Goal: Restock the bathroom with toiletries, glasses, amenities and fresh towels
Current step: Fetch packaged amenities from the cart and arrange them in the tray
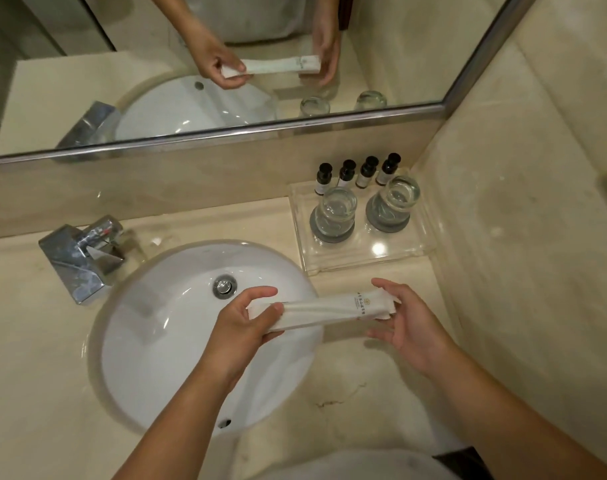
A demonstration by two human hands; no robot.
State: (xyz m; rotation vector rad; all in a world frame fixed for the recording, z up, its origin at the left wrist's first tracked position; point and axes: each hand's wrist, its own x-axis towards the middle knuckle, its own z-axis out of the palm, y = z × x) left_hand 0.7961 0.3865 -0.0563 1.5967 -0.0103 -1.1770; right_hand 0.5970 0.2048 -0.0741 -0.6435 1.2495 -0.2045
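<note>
We note a long, flat white packet (329, 308), creased and printed near one end, held level above the right rim of the round glossy basin (163, 341). The left hand (241, 323) clamps its left end with curled fingers; the right hand (409, 323) brackets the other end, thumb above, fingers below, and we cannot tell whether it grips.

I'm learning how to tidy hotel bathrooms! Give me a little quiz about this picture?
1. How many small bottles stand on the clear tray?
2. True or false: the white packet lies inside the sink.
3. What stands in front of the bottles? A: two glasses. B: a towel. C: a soap bar.
Key: 1. Four. 2. False: the left hand grips it, above the sink. 3. A.
</note>
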